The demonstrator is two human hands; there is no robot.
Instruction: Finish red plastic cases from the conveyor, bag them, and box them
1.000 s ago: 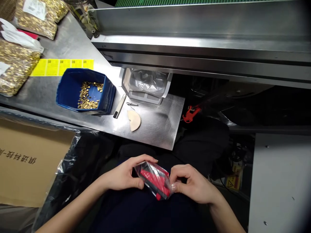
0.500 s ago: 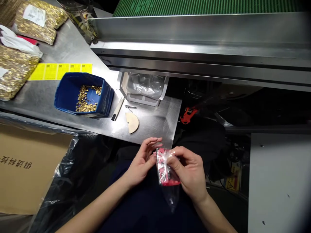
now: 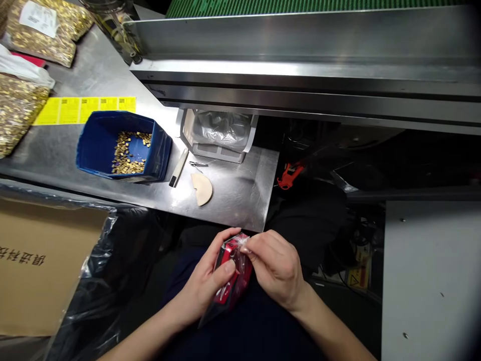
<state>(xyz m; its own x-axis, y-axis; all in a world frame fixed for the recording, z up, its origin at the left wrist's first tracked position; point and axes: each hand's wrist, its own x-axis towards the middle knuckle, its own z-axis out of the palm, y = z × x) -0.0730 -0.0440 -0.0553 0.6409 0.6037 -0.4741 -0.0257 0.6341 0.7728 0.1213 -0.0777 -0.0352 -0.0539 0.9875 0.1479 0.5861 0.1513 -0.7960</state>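
My left hand (image 3: 210,273) is wrapped round a red and black item in a clear plastic bag (image 3: 228,286), with the thumb lying across its face. At the bag's upper end, my right hand (image 3: 276,263) pinches the gathered clear plastic between thumb and fingers. The bagged item is tilted and held low, just off the near edge of the metal table (image 3: 246,200). What exactly the red and black item is cannot be made out.
A blue bin (image 3: 101,145) holds small gold pieces. Beside it lie a white-handled tool (image 3: 179,168), tweezers (image 3: 198,164) and a half-round beige piece (image 3: 203,189). Behind stands a grey bin (image 3: 221,150) with plastic bags. A metal conveyor frame (image 3: 300,90) crosses above; a cardboard box (image 3: 41,281) is left.
My left hand has closed round the bagged item, which has turned and tilted. My right hand has shifted from the item's face to the gathered plastic at its top. The view has moved slightly.
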